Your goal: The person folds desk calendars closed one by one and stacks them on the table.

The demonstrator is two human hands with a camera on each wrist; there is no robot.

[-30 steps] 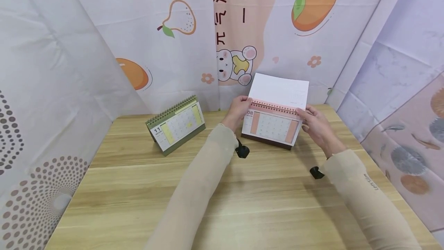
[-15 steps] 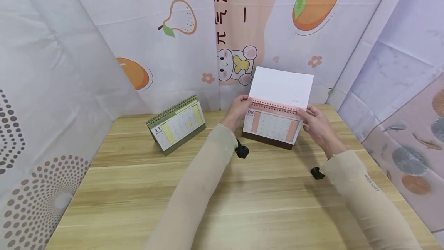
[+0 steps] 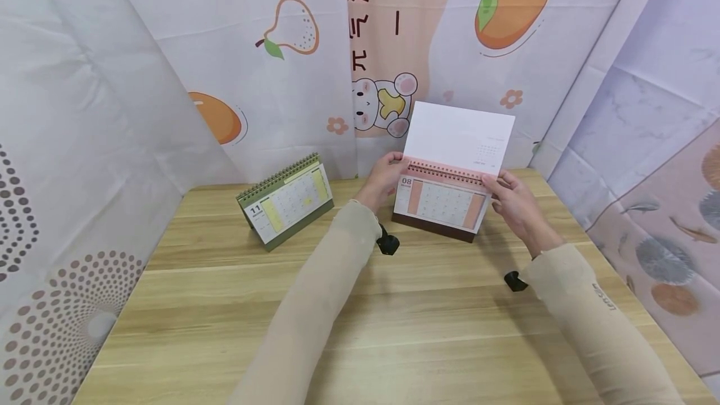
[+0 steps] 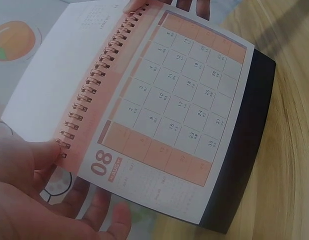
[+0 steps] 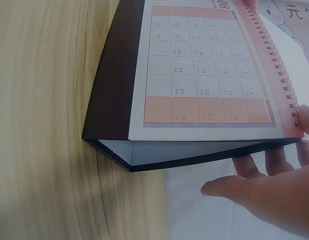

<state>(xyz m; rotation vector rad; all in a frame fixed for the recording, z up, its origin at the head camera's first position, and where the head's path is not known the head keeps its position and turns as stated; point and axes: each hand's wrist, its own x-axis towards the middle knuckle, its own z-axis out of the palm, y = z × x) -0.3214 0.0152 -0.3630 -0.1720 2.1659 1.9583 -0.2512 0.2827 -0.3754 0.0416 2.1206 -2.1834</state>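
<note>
A desk calendar (image 3: 444, 202) with a pink top band, a spiral binding and a dark base stands near the back of the table. Its front page reads 08. White pages (image 3: 458, 136) stick up behind the spiral. My left hand (image 3: 384, 180) holds the calendar's left end, the thumb at the last coils and the other fingers behind, as the left wrist view shows. At the right end my right hand (image 3: 514, 205) pinches the binding corner, its thumb on top and fingers under the back panel (image 5: 209, 159).
A green desk calendar (image 3: 289, 202) showing 11 stands to the left on the wooden table (image 3: 394, 336). Printed curtains (image 3: 253, 111) hang close behind the table, and a patterned cloth (image 3: 658, 230) lies along the right side.
The white pages behind the spiral have swung up and stand taller. My left hand has shifted very slightly left; the right hand stays nearly in place.
</note>
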